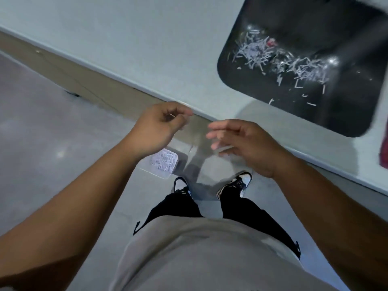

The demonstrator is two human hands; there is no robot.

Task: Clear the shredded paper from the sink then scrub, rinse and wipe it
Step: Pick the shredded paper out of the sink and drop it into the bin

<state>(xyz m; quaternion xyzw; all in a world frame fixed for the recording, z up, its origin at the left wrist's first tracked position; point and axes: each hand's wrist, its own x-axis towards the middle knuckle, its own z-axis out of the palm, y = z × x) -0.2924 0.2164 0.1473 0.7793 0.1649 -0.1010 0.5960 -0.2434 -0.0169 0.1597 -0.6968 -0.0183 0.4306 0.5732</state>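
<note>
Black sink lies far-right of both hands, w/ shredded paper in a band running left-right across its floor. Right hand is nearer. Left hand pinches one rim of a clear bag holding some shreds; right fingers curl on the opposite rim, though blurred. Only the pale counter edge lies btwn hands & sink, nothing blocking

Pale grey countertop lies open up to the black rectangular sink, its floor strewn with white shredded paper strips; a clear plastic bag hangs before the counter edge.
</note>
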